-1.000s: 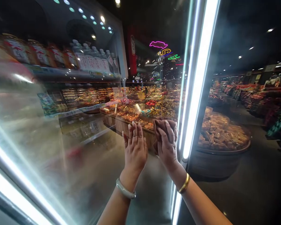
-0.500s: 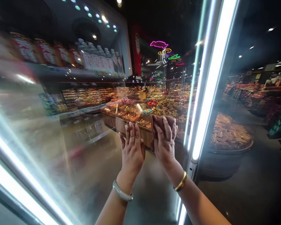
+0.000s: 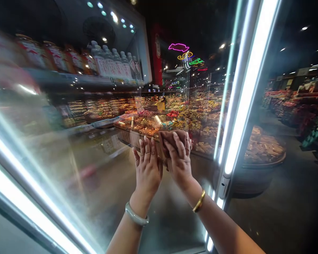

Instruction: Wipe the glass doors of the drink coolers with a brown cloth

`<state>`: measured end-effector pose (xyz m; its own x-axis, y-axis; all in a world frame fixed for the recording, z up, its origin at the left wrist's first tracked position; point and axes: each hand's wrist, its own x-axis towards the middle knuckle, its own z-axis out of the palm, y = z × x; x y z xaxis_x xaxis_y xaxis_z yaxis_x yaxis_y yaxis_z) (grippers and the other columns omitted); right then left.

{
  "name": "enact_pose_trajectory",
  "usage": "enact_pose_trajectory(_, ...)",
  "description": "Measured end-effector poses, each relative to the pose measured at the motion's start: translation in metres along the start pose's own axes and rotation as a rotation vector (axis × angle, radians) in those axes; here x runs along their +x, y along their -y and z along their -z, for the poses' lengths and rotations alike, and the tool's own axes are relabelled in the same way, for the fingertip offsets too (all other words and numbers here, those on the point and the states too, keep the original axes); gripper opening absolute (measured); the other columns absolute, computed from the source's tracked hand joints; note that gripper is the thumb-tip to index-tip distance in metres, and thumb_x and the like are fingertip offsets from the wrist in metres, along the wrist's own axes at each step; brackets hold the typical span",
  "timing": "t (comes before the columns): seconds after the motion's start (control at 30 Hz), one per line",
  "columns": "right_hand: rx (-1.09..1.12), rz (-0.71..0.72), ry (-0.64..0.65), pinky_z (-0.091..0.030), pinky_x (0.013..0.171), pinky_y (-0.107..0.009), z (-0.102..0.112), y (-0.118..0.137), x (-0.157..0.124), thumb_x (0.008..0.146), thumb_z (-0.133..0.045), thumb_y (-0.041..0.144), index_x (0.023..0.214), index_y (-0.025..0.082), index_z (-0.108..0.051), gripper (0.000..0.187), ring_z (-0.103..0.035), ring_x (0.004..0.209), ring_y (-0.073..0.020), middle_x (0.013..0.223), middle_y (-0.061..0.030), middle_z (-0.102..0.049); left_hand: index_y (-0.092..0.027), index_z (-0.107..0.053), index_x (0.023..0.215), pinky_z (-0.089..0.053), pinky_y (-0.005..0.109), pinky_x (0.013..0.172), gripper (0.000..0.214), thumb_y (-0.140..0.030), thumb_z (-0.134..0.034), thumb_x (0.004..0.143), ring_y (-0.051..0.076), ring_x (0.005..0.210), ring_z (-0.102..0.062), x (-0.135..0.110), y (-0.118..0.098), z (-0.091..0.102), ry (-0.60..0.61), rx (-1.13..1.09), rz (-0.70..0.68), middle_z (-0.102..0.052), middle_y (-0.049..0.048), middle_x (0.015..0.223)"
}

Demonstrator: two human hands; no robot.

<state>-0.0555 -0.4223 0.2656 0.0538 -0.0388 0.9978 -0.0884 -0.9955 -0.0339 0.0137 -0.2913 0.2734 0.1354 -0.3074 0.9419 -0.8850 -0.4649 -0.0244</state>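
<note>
My left hand (image 3: 147, 167) lies flat against the glass door (image 3: 113, 187), fingers stretched upward and slightly apart, holding nothing. Close beside it on the right, my right hand (image 3: 178, 158) presses a folded brown cloth (image 3: 169, 137) to the same pane. The cloth shows above and to the left of those fingers; the rest is hidden under the palm. A pale bangle (image 3: 136, 215) circles my left wrist and a gold one (image 3: 199, 201) my right.
Bright light strips edge the pane at right (image 3: 251, 84) and lower left (image 3: 29, 208). Shelved bottles (image 3: 111, 63) appear at upper left, probably mirrored in the glass. Behind it stands a long display of packaged goods (image 3: 153, 127); a round bin (image 3: 265, 148) is at right.
My right hand has slid left with the brown cloth, nearer to my left hand. My left hand stays nearly in place, and the view has shifted slightly.
</note>
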Motion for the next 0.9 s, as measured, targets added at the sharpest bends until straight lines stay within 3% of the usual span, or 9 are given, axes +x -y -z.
enact_pose_trajectory(0.13,0.042,0.146,0.059,-0.032,0.135,-0.054,-0.006,0.015,-0.010,0.100,-0.060,0.018,0.149,0.031,-0.057,0.051,-0.024,0.164,-0.0284,0.155,-0.0028,-0.058,-0.013,-0.004,0.170,-0.003,0.049,0.136,0.079,-0.021,-0.048,0.105,0.025,0.165,-0.007,-0.006,0.009,0.003,-0.012,0.015,0.003,-0.019,0.0175,0.174)
enact_pose_trajectory(0.23,0.019,0.143,0.043,-0.031,0.135,-0.051,0.002,0.009,-0.021,0.099,-0.061,0.016,0.144,0.030,-0.062,0.047,-0.029,0.162,-0.0280,0.153,-0.0041,-0.059,-0.016,-0.009,0.170,-0.003,0.049,0.136,0.077,-0.018,-0.049,0.104,0.025,0.165,-0.007,-0.010,0.013,0.005,-0.021,0.036,-0.003,-0.020,0.0166,0.174)
enact_pose_trajectory(0.37,0.009,0.046,-0.052,-0.024,0.137,-0.054,0.001,0.016,0.003,0.096,-0.061,0.012,0.147,0.028,-0.060,0.053,-0.025,0.163,-0.0304,0.163,-0.0065,-0.048,-0.015,-0.010,0.170,-0.004,0.048,0.136,0.078,-0.018,-0.051,0.104,0.024,0.165,-0.006,-0.009,0.013,0.014,-0.060,-0.013,0.001,-0.017,0.0166,0.175)
enact_pose_trajectory(0.47,0.063,0.064,0.000,-0.023,0.137,-0.058,-0.013,0.038,0.022,0.100,-0.058,0.020,0.153,0.031,-0.053,0.054,-0.018,0.165,-0.0302,0.167,-0.0030,-0.043,-0.012,-0.009,0.170,-0.004,0.046,0.137,0.080,-0.018,-0.054,0.103,0.025,0.165,-0.007,-0.008,0.015,0.025,-0.113,-0.067,-0.026,-0.013,0.0168,0.176)
enact_pose_trajectory(0.53,0.099,0.120,0.057,-0.024,0.136,-0.058,-0.020,0.051,0.020,0.103,-0.052,0.024,0.154,0.032,-0.051,0.052,-0.015,0.166,-0.0298,0.167,-0.0006,-0.044,-0.013,-0.009,0.170,-0.007,0.044,0.137,0.079,-0.013,-0.051,0.103,0.025,0.165,-0.008,-0.009,0.020,0.032,-0.135,-0.109,-0.050,-0.012,0.0149,0.176)
enact_pose_trajectory(0.63,0.123,0.196,0.081,-0.027,0.136,-0.053,-0.021,0.054,0.000,0.104,-0.048,0.021,0.152,0.031,-0.054,0.049,-0.018,0.165,-0.0277,0.164,0.0025,-0.048,-0.017,-0.010,0.170,-0.017,0.043,0.136,0.078,-0.006,-0.045,0.101,0.024,0.165,-0.010,-0.015,0.025,0.037,-0.084,-0.180,-0.069,-0.010,0.0117,0.177)
enact_pose_trajectory(0.73,0.089,0.156,0.036,-0.025,0.137,-0.053,-0.016,0.046,-0.012,0.102,-0.054,0.018,0.153,0.032,-0.052,0.053,-0.019,0.165,-0.0272,0.167,0.0025,-0.044,-0.019,-0.011,0.170,-0.025,0.043,0.134,0.078,-0.008,-0.046,0.102,0.025,0.165,-0.012,-0.019,0.021,0.041,0.029,-0.242,-0.083,-0.013,0.0116,0.177)
enact_pose_trajectory(0.9,0.129,0.044,0.018,-0.022,0.135,-0.063,-0.021,0.065,0.020,0.105,-0.049,0.025,0.167,0.034,-0.023,0.068,-0.012,0.166,-0.0306,0.175,-0.0023,-0.027,-0.020,-0.012,0.170,-0.024,0.047,0.134,0.070,-0.023,-0.043,0.108,0.027,0.165,-0.009,-0.008,0.010,0.061,0.100,-0.369,-0.069,-0.010,0.0118,0.178)
